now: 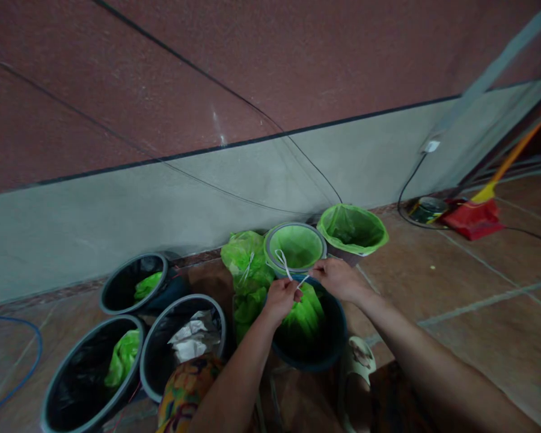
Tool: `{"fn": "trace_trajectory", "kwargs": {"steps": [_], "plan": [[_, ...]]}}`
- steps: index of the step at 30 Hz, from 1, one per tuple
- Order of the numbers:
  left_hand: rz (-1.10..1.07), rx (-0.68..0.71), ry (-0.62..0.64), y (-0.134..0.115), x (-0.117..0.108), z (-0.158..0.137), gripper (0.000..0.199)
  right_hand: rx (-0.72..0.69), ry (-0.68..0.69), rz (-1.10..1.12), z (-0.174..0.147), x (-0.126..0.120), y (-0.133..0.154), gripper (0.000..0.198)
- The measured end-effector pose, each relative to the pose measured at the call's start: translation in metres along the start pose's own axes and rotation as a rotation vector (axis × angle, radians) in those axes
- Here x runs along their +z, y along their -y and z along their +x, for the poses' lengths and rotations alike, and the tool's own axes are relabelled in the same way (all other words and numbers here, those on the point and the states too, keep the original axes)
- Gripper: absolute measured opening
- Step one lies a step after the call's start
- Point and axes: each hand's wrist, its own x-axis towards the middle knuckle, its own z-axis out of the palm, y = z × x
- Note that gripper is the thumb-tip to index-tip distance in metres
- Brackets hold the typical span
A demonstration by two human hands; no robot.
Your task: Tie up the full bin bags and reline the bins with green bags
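Note:
A bright green plastic bag [304,319] stands gathered up inside a dark blue bin [338,343] in front of me. Above it, a thin white string [281,260] forms a loop and runs between my hands. My left hand [283,300] is closed on the string at the bag's gathered top. On the other side, my right hand [336,276] pinches an end of the string, just over the bin's rim. Whether the string is knotted is hidden by my fingers. Left of the bin sits another green bag [243,258], closed with white string.
Behind, by the wall, are a grey-rimmed bin [296,243] and a bin with a green liner [356,231]. Several dark bins [144,367] stand at left, beside a blue hose [38,349]. A red dustpan [475,219], a can [428,209] and a cable lie at right.

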Motion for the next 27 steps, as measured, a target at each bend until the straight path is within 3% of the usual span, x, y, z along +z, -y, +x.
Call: {"fn": "trace_trajectory", "kwargs": {"steps": [4,7,10,12,16,19,21,27], "plan": [[-0.103,-0.019,-0.004,-0.002,0.000,-0.001,0.023,-0.073,0.050,0.139,0.000,0.003,-0.005,0.029],[-0.190,-0.012,0.015,-0.003,-0.001,-0.002,0.015,-0.245,0.320,0.279,-0.004,0.008,-0.009,0.028],[-0.091,0.024,0.044,-0.001,-0.002,-0.002,0.007,-0.325,0.511,0.265,-0.008,0.012,-0.011,0.018],[0.074,0.096,0.063,0.001,-0.003,-0.002,0.006,-0.322,0.482,0.207,-0.008,0.014,-0.010,0.017],[0.395,0.335,0.143,0.003,-0.004,-0.005,0.011,-0.173,0.182,0.096,-0.002,0.014,-0.006,0.032],[0.556,0.455,0.159,0.003,-0.003,-0.010,0.015,-0.134,0.024,0.191,0.004,0.018,-0.004,0.031],[0.641,0.525,0.180,0.002,-0.002,-0.013,0.019,-0.171,0.022,0.266,0.008,0.025,-0.003,0.031],[0.902,0.715,0.168,0.000,-0.003,-0.019,0.018,-0.188,0.210,0.362,0.011,0.038,-0.003,0.032]]}}
